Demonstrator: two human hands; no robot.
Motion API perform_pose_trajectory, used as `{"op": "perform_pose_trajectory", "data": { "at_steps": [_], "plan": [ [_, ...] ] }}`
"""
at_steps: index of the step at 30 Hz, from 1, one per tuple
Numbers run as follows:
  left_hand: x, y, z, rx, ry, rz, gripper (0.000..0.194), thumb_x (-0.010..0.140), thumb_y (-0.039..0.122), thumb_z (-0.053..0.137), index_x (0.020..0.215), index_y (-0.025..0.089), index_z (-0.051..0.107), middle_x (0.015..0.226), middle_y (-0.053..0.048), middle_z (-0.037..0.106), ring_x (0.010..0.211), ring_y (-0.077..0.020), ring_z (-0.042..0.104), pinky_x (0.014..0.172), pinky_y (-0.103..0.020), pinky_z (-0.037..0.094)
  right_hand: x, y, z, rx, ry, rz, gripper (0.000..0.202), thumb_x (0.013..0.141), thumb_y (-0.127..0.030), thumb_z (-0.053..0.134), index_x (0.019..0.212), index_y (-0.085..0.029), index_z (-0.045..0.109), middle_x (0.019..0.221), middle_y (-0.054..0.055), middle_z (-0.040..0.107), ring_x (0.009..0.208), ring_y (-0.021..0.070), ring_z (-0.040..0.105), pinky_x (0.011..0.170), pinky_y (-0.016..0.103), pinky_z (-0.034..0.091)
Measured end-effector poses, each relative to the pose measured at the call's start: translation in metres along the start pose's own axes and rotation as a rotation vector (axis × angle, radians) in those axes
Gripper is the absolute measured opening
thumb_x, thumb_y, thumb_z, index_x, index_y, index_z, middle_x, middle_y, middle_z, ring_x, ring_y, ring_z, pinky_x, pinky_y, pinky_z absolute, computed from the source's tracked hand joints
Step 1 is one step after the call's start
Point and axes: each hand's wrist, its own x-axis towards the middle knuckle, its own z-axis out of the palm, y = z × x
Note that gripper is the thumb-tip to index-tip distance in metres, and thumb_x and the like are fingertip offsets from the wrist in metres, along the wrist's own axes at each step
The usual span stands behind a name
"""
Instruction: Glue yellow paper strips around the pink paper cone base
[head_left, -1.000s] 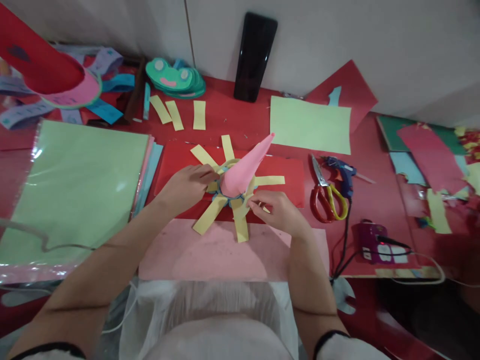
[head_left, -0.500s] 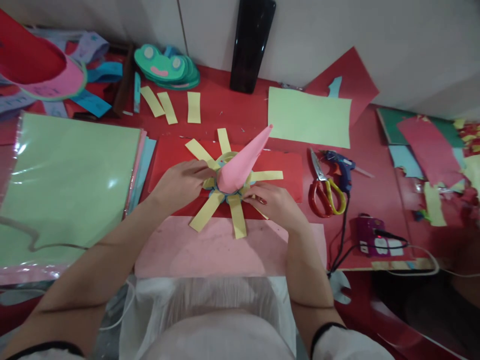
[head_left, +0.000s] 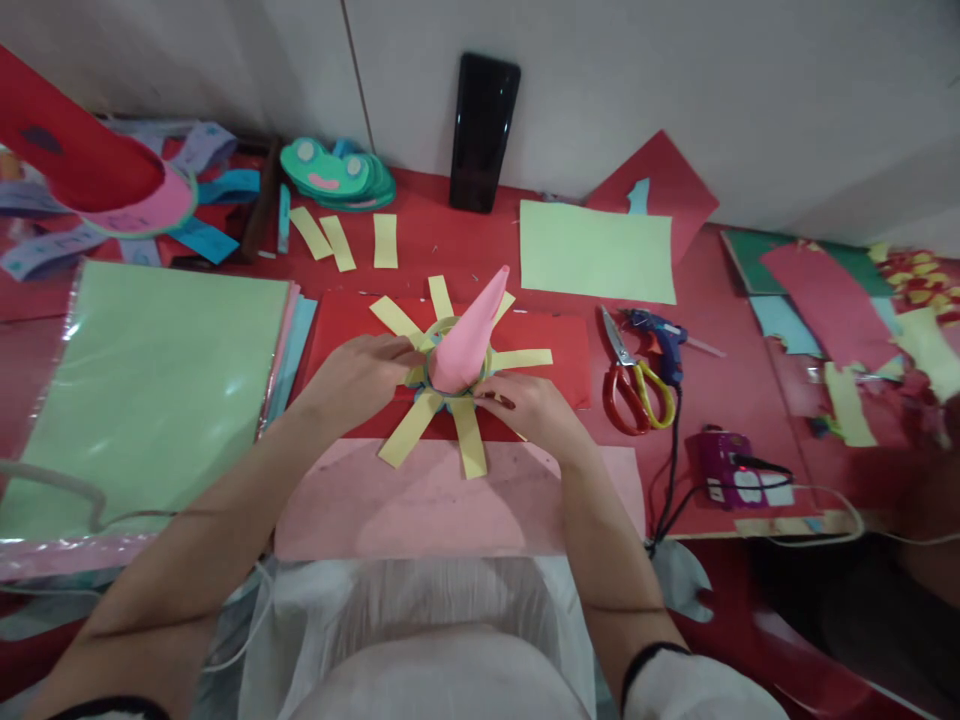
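Note:
A pink paper cone (head_left: pixel 469 345) stands tilted to the upper right inside a round paper ring (head_left: pixel 442 327) on red sheets. Yellow paper strips (head_left: pixel 409 428) radiate outward from the ring. At its left side, my left hand (head_left: pixel 367 372) is closed, fingertips pinching the ring's edge near a strip. My right hand (head_left: pixel 531 408) grips the lower right edge, fingers bent and closed against it. Both sets of fingertips are partly hidden by the hands and strips.
Scissors (head_left: pixel 645 394), a glue gun (head_left: pixel 670 345) and a purple power box (head_left: pixel 727 468) with cables lie at right. A phone (head_left: pixel 484 130) leans on the wall. Loose yellow strips (head_left: pixel 385 241), frog cutouts (head_left: pixel 337 182) and a plastic-wrapped green paper pack (head_left: pixel 172 400) lie at left.
The camera view has shifted slightly, so the background sits lower. The cone looks more upright, and another yellow strip shows behind it. Both hands stay at the ring.

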Motion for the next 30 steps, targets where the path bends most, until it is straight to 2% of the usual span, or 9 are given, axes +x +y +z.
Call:
{"op": "perform_pose_trajectory", "data": {
  "at_steps": [4, 12, 17, 25, 30],
  "plan": [
    [-0.001, 0.003, -0.003, 0.126, -0.101, 0.016, 0.037, 0.080, 0.000, 0.041, 0.103, 0.018, 0.064, 0.101, -0.008, 0.067, 0.092, -0.0209, 0.063, 0.079, -0.033, 0.047, 0.002, -0.001, 0.002, -0.010, -0.006, 0.002, 0.015, 0.090, -0.022, 0.051, 0.089, -0.021, 0.066, 0.085, 0.002, 0.070, 0.074, 0.0118, 0.061, 0.059, 0.021, 0.035],
    [-0.007, 0.008, -0.003, 0.201, -0.044, 0.011, 0.034, 0.079, 0.001, 0.043, 0.100, 0.017, 0.064, 0.104, -0.007, 0.068, 0.090, -0.0210, 0.065, 0.078, -0.033, 0.049, 0.004, 0.002, 0.006, -0.027, -0.011, 0.001, 0.016, 0.090, -0.022, 0.050, 0.091, -0.023, 0.066, 0.087, 0.000, 0.071, 0.074, 0.0120, 0.060, 0.057, 0.022, 0.032],
    [-0.010, 0.009, 0.003, 0.174, -0.018, 0.012, 0.033, 0.080, 0.002, 0.044, 0.101, 0.019, 0.063, 0.100, -0.007, 0.068, 0.087, -0.0213, 0.065, 0.074, -0.033, 0.048, 0.004, 0.002, 0.006, -0.030, -0.023, 0.001, 0.015, 0.090, -0.022, 0.050, 0.092, -0.023, 0.065, 0.088, -0.001, 0.070, 0.074, 0.0116, 0.060, 0.058, 0.022, 0.032],
    [-0.003, 0.014, -0.009, 0.254, -0.116, 0.014, 0.035, 0.076, -0.004, 0.043, 0.097, 0.017, 0.062, 0.095, -0.006, 0.068, 0.084, -0.0203, 0.065, 0.074, -0.031, 0.048, 0.004, 0.000, 0.006, -0.037, -0.024, -0.001, 0.016, 0.090, -0.020, 0.050, 0.093, -0.023, 0.065, 0.090, 0.001, 0.071, 0.077, 0.0125, 0.061, 0.057, 0.022, 0.032],
    [-0.004, 0.017, -0.012, 0.254, -0.113, 0.049, 0.031, 0.078, -0.002, 0.040, 0.088, 0.017, 0.063, 0.084, -0.006, 0.068, 0.077, -0.0191, 0.065, 0.072, -0.031, 0.049, 0.004, -0.002, 0.005, -0.040, -0.022, 0.008, 0.017, 0.089, -0.019, 0.049, 0.093, -0.023, 0.066, 0.089, 0.001, 0.070, 0.075, 0.0121, 0.060, 0.057, 0.022, 0.032]
  ]
}}
